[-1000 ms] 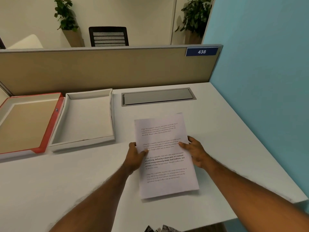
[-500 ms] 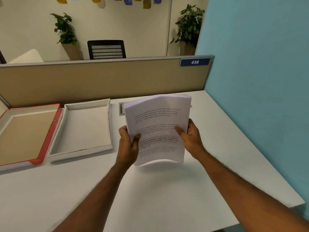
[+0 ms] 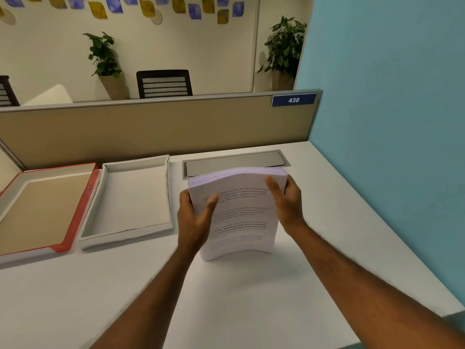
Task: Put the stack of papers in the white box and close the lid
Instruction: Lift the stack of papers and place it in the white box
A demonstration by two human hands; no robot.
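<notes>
A thick stack of printed papers (image 3: pixel 241 217) stands upright on its lower edge on the white desk (image 3: pixel 226 298), slightly bowed. My left hand (image 3: pixel 195 220) grips its left side with the thumb across the front page. My right hand (image 3: pixel 286 200) holds the right side near the top. To the left lies the open white box (image 3: pixel 171 197), shallow and empty. Its lid (image 3: pixel 68 238), red-edged with a tan inside, lies open and flat further left.
A grey cable hatch (image 3: pixel 234 162) is set into the desk just behind the papers. A tan partition (image 3: pixel 151 127) runs along the desk's back, and a blue wall (image 3: pixel 390 122) closes the right side. The desk's right edge runs diagonally near my right forearm.
The papers lay flat on the desk, were lifted into the air, and now stand on their lower edge on the desk. Both hands slid up along the stack's sides.
</notes>
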